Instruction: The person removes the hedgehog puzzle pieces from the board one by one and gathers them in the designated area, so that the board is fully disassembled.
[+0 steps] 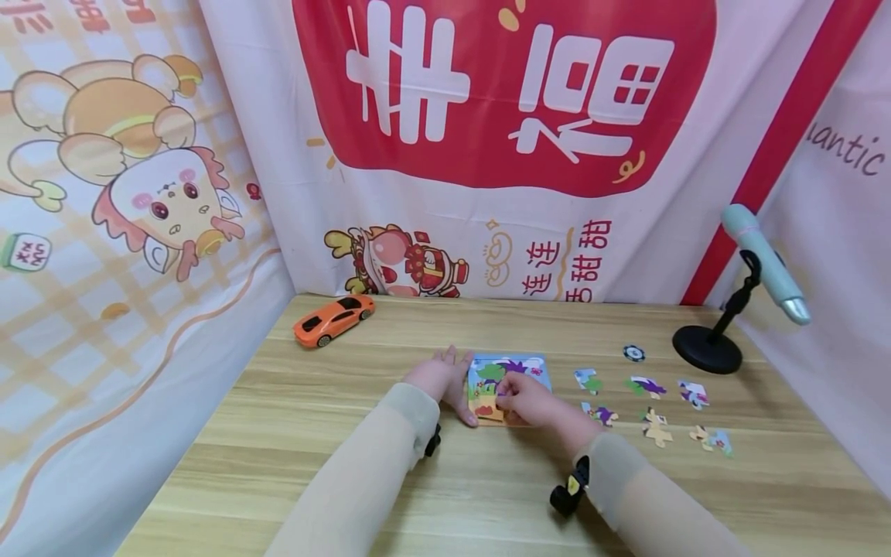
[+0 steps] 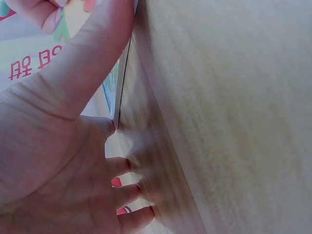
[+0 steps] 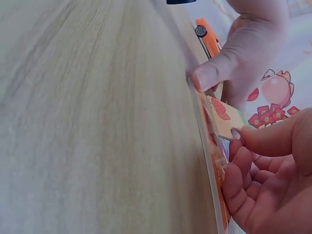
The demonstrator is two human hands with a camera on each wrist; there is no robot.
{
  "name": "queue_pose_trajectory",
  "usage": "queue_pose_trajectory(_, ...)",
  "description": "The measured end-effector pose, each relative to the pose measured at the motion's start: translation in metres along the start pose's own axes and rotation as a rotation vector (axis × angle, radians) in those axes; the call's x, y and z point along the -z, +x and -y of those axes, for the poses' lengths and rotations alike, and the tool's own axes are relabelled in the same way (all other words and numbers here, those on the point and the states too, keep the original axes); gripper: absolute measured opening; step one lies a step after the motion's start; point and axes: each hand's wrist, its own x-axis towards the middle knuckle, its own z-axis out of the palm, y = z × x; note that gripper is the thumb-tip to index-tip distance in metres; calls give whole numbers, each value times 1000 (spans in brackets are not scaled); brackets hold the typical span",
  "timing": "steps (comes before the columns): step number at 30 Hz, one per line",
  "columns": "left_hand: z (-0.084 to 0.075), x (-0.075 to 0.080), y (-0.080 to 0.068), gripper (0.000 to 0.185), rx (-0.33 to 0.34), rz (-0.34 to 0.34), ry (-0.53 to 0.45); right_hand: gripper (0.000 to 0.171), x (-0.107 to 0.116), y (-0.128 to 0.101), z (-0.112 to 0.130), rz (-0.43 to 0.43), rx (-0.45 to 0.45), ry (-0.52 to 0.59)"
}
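Left hand lies flat with fingers spread on the light wooden surface, thumb bracing the colourful square puzzle board so it can't slide; right hand pinches a yellow-orange cardboard jigsaw piece over the board's near corner; loose pieces wait to the right.

Count of what lies before me on the table:

- Puzzle board: one.
- Loose puzzle pieces to the right of the board: seven, the nearest just beside it.
- Puzzle piece in my own fingers: one.
- Orange toy car: one.
- Small round disc: one.
- Black stand: one.
- Pale pen-shaped device on the stand: one.
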Motion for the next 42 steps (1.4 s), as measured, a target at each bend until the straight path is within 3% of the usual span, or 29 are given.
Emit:
queue_pose_trajectory(5, -4, 8, -23, 137, -18, -33, -26, 9, 14, -12, 2, 53, 27, 48)
queue_pose_trajectory(16, 8, -11, 20, 149, -14, -34, -4, 18, 99, -66, 12, 12, -42, -27)
queue_pose_trajectory(18, 9, -13, 24, 149, -9, -26, 5, 19, 113, -76, 10, 10, -55, -41)
queue_pose_trajectory(22, 7, -10, 18, 150, 3, -22, 27, 16, 130, -95, -2, 8, -79, -83)
queue_pose_trajectory(28, 0, -1, 1, 147, -4, -29, 0, 13, 134, -115, -29, 63, -77, -133)
queue_pose_trajectory(32, -1, 0, -1, 146, 1, -21, -7, 13, 129, -121, -45, 97, -80, -130)
queue_pose_trajectory(42, 1, -4, 10, 151, 15, 1, -22, 9, 117, -124, -66, 84, -135, -162)
